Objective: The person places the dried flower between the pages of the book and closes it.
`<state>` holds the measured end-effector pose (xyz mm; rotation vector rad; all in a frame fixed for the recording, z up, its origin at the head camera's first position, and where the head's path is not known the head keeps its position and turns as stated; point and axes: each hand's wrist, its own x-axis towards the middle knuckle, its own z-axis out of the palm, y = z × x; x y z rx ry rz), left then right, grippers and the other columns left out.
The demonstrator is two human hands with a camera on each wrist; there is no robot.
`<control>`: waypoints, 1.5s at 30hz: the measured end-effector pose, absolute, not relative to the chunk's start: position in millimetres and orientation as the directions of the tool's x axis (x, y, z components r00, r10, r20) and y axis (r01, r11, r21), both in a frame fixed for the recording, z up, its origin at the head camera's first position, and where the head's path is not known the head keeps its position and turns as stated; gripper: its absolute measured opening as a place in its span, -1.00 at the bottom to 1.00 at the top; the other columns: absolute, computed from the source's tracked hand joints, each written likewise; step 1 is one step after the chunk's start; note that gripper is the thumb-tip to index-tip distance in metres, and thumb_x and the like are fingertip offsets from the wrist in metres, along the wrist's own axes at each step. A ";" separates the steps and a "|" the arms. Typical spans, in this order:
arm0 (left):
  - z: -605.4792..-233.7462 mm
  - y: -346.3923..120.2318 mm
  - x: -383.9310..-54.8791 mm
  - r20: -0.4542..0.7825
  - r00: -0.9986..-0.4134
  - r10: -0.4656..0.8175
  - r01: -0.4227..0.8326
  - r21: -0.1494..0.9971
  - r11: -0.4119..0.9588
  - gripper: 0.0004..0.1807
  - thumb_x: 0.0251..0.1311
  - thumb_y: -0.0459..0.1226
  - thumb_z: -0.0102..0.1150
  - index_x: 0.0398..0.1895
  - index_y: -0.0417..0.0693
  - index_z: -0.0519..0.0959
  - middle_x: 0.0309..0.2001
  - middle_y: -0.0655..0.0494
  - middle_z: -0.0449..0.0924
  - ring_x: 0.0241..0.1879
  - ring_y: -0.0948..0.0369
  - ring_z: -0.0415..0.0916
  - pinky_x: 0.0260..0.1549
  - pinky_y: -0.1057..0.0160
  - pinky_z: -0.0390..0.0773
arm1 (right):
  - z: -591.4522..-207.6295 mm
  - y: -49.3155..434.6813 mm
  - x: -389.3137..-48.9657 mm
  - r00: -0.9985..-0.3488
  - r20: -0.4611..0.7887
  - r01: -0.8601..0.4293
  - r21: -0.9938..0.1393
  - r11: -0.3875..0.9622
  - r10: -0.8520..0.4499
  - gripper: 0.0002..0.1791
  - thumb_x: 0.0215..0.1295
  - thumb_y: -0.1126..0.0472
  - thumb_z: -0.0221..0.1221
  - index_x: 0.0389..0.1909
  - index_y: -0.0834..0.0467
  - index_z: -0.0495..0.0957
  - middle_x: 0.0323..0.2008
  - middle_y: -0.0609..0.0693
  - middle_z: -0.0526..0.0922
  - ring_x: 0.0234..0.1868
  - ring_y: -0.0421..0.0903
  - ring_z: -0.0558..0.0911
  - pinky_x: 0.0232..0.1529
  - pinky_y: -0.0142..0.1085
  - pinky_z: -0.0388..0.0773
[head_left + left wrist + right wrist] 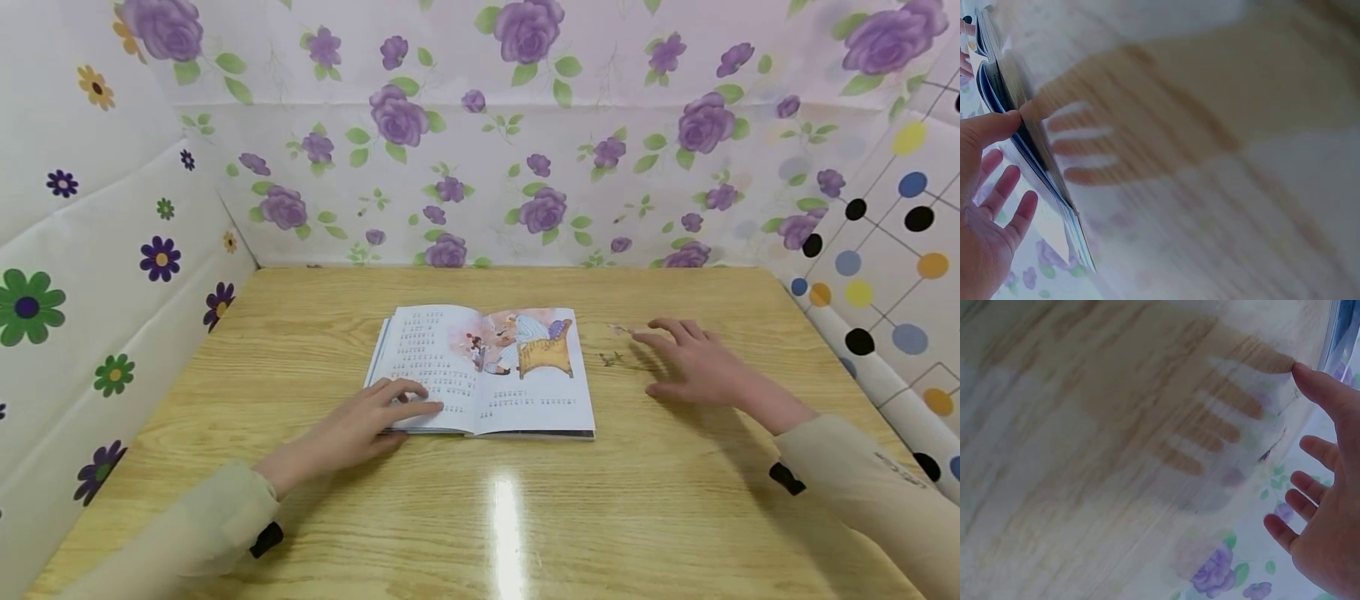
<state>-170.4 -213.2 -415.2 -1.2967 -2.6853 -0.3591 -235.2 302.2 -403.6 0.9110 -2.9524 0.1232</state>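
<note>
An open picture book [525, 415] lies on the wooden table, text on its left page and a colour illustration on the right one. My left hand [378, 414] rests at the book's lower left corner, fingers over the left page. In the left wrist view, the thumb [1000, 127] of that hand meets the book's bottom edge, the other fingers spread apart. To the right of the book, apart from it, is my right hand [693, 367] with fingers extended and nothing held. Its thumb [1322, 387] touches the tabletop in the right wrist view.
The shiny wooden table [420, 517] shows a bright reflection at the front. Small dark marks [611, 358] lie on it between the book and my right hand. A purple-rose cloth [480, 167] hangs behind, with patterned cloths at both sides.
</note>
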 end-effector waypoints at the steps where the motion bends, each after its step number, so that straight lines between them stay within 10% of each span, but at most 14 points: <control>1: -414.7 -212.8 -169.9 0.223 -0.619 0.753 0.785 0.157 0.599 -0.28 0.11 -0.33 0.40 0.37 0.28 0.43 0.23 0.09 0.45 0.12 0.11 0.48 0.05 0.07 0.57 | -404.5 302.1 -235.5 -0.827 0.070 -0.562 -0.074 0.824 -0.557 -0.12 0.17 -0.11 0.37 0.45 0.09 0.26 0.36 0.26 0.27 0.32 0.30 0.28 0.12 0.38 0.31; 17: -415.2 -212.3 -168.5 0.227 -0.595 0.771 0.803 0.154 0.575 -0.30 0.14 -0.38 0.37 0.35 0.25 0.44 0.23 0.09 0.44 0.13 0.11 0.47 -0.04 0.14 0.60 | -415.2 306.5 -237.6 -0.847 0.053 -0.514 -0.330 0.791 -0.528 -0.40 0.21 0.02 0.37 0.26 0.08 0.49 0.07 0.21 0.46 0.06 0.13 0.41 -0.05 0.01 0.41; 45: -414.9 -245.8 -174.0 0.092 -0.772 0.629 0.602 0.423 0.677 -0.58 0.18 -0.34 0.34 0.11 0.17 0.63 -0.01 0.13 0.55 -0.29 0.30 0.35 -0.37 0.43 0.41 | -421.3 311.1 -255.4 -0.886 -0.054 -0.322 -0.644 0.694 -0.460 -0.60 0.27 0.10 0.32 0.12 0.08 0.60 -0.02 0.09 0.64 -0.17 -0.13 0.50 -0.20 -0.35 0.46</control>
